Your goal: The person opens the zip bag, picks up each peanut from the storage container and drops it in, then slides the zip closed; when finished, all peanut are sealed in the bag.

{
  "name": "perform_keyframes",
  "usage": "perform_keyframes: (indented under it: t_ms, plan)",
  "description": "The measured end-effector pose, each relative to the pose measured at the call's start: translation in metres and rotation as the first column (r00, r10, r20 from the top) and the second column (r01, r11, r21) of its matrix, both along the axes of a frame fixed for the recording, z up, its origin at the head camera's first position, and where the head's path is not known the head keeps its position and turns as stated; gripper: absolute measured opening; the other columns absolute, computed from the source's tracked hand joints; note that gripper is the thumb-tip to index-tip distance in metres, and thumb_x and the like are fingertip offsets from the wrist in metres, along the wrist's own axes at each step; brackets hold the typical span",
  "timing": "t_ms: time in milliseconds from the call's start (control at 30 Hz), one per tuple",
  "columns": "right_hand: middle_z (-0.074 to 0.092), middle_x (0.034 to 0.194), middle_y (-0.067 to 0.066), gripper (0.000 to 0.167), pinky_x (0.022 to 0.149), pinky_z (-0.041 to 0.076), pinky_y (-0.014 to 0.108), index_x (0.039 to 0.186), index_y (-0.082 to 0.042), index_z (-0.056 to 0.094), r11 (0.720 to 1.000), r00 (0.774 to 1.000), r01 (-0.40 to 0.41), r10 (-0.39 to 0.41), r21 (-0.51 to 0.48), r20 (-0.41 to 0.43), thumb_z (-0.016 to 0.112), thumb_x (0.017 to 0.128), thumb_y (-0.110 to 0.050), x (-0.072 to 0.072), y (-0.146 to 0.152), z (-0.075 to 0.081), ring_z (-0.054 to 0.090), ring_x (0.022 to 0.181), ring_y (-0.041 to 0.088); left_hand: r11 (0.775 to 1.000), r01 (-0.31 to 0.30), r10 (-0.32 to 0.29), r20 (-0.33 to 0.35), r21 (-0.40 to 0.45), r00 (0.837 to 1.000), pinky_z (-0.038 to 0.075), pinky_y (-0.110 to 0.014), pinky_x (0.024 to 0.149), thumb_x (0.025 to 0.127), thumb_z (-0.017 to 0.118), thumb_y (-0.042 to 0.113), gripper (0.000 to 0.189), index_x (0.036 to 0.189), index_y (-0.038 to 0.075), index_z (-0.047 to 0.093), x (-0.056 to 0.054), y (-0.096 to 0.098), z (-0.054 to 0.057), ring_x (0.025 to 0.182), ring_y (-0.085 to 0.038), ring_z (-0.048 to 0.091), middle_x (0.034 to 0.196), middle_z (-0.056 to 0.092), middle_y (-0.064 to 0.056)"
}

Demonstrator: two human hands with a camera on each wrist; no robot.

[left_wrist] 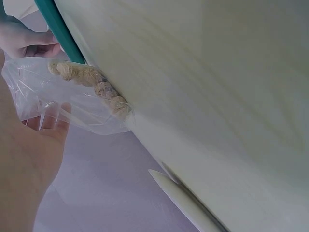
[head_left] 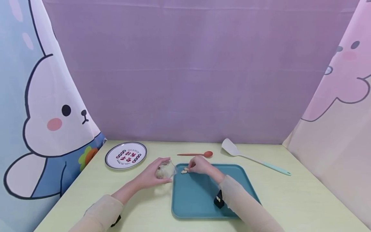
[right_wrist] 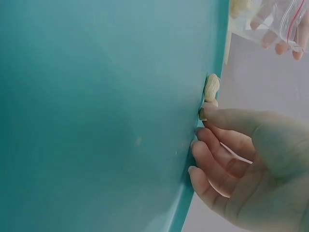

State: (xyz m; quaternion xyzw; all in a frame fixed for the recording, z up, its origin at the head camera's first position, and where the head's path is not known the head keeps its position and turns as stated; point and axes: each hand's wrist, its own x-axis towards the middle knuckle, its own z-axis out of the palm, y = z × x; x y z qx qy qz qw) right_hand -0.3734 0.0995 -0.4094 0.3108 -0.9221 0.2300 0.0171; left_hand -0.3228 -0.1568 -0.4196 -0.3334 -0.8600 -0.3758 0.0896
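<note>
A clear zip bag [head_left: 168,169] with several unshelled peanuts [left_wrist: 87,76] inside is in my left hand [head_left: 151,174], whose thumb and fingers spread around its sides just left of the tray. The bag's red zip line shows in the right wrist view. Over the far left corner of the teal tray [head_left: 197,199], my right hand [head_left: 200,165] pinches a peanut [right_wrist: 203,114] between thumb and index finger, mostly hidden by the thumb. Right beside those fingertips, a pale peanut [right_wrist: 212,88] lies on the tray.
Behind the tray lies a small red-orange spoon [head_left: 208,154]. At the back right is a white spatula [head_left: 231,147] with a mint handle. A round white plate [head_left: 111,158] with red writing sits at the back left. A purple curtain [head_left: 179,80] hangs behind the table.
</note>
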Motion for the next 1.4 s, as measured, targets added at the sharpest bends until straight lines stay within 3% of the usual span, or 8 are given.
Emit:
perform_keyframes:
  t_ms: [433,633,833,1167,1400]
  plan:
    - [0.069,0.081,0.003,0.009,0.060,0.048,0.022,0.088,-0.005,0.072,0.999,0.987,-0.010,0.017,-0.045,0.158,0.071,0.083,-0.013,0.005,0.016,0.002,0.055,0.066,0.006,1.000,0.005,-0.005,-0.003,0.004,1.000,0.046,-0.043,0.098,0.075,0.077,0.039,0.082,0.139,0.004,0.040,0.002,0.001,0.002,0.121,-0.025,0.051,0.131,0.053,-0.009]
    - [0.067,0.077,-0.004,0.010,0.059,0.048,0.023,0.084,-0.010,0.071,0.996,0.983,-0.066,0.074,-0.053,0.168,0.070,0.084,-0.020,0.009,0.020,0.007,0.056,0.066,0.005,1.000,0.010,-0.011,0.014,0.018,1.000,0.045,-0.047,0.098,0.075,0.077,0.040,0.081,0.139,0.006,0.040,0.002,0.001,0.001,0.121,-0.026,0.050,0.131,0.053,-0.009]
    - [0.065,0.077,-0.002,0.005,0.061,0.049,0.024,0.083,-0.009,0.069,0.998,0.980,-0.019,0.029,-0.053,0.195,0.070,0.084,-0.014,0.009,0.021,0.005,0.057,0.068,0.007,1.000,0.009,-0.009,0.008,0.013,1.000,0.046,-0.046,0.098,0.074,0.077,0.040,0.082,0.139,0.005,0.041,0.002,0.002,0.000,0.120,-0.026,0.051,0.130,0.053,-0.009]
    - [0.067,0.083,0.002,0.012,0.061,0.050,0.024,0.090,-0.005,0.066,0.994,0.982,0.002,0.019,-0.108,0.189,0.070,0.084,-0.014,0.012,0.030,0.006,0.060,0.072,0.010,1.000,0.002,-0.002,0.013,0.010,1.000,0.046,-0.045,0.098,0.075,0.077,0.041,0.082,0.139,0.007,0.040,0.003,0.002,0.000,0.119,-0.025,0.052,0.129,0.054,-0.008]
    - [0.067,0.082,0.001,0.008,0.061,0.050,0.021,0.089,-0.009,0.068,0.987,0.998,-0.042,0.049,-0.158,0.041,0.070,0.084,-0.016,0.012,0.033,0.011,0.059,0.071,0.009,1.000,0.006,-0.006,-0.001,0.011,1.000,0.046,-0.047,0.098,0.074,0.077,0.039,0.081,0.138,0.006,0.040,0.002,0.002,0.000,0.119,-0.026,0.051,0.129,0.054,-0.009]
